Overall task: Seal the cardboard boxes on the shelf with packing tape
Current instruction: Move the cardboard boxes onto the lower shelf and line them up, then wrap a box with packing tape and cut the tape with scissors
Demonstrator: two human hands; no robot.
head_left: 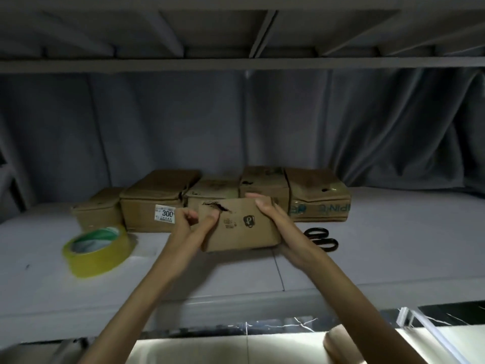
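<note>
A small cardboard box (244,227) with a torn hole near its top left is held between both hands, tilted, above the grey shelf (367,258). My left hand (195,220) grips its left end, thumb on the front face. My right hand (267,210) holds its right end, fingers curled over the top edge. A roll of yellow packing tape (98,250) lies on the shelf to the left. Black scissors (321,239) lie to the right, just behind my right wrist.
Several more cardboard boxes (154,206) stand in a row at the back against a grey curtain (183,122); one carries a white "300" label. An upper shelf (236,64) hangs low overhead. Another cardboard piece (341,345) shows below the shelf edge.
</note>
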